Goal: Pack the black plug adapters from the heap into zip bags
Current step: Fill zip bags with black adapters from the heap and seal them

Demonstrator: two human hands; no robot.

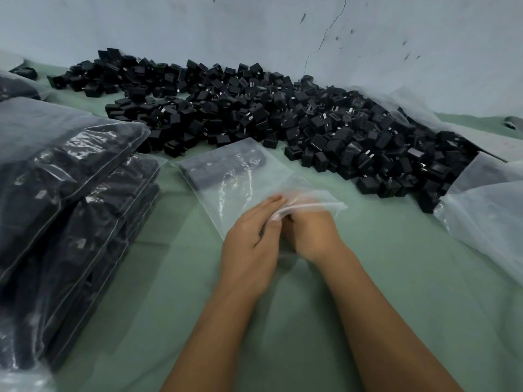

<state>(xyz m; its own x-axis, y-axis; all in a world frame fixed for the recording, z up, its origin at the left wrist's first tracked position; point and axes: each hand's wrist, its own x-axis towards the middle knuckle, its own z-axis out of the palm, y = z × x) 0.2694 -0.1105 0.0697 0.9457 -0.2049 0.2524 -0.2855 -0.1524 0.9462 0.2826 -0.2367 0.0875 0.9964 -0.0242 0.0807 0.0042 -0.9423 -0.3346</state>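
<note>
Both hands meet at the near end of a clear zip bag, right at its mouth. The left hand lies over the near left corner with its fingers fairly straight and close together, the thumb tucked in towards the plastic; it seems to be pinning the lip down, though the blur keeps me from saying whether it truly pinches. The right hand has its fingers curled under a fold of the opening, which lifts off to the right in a pale flap, so I take it to be gripping the lip. Holding the mouth from both sides like this looks meant either to spread it for more adapters or to line up the strip for sealing; I cannot tell which.

The bag lies flat on the green table, its closed end pointing away, towards the heap. A row of black adapters already sits in that far end, so gravity and the flat lie keep them out of the way of the mouth.

Just beyond the bag, the heap of loose black adapters stretches along the wall from far left to the right, within easy reach for the next handful. On the left, filled bags are stacked near at hand. On the right lies loose clear plastic sheeting, partly under the heap.
</note>
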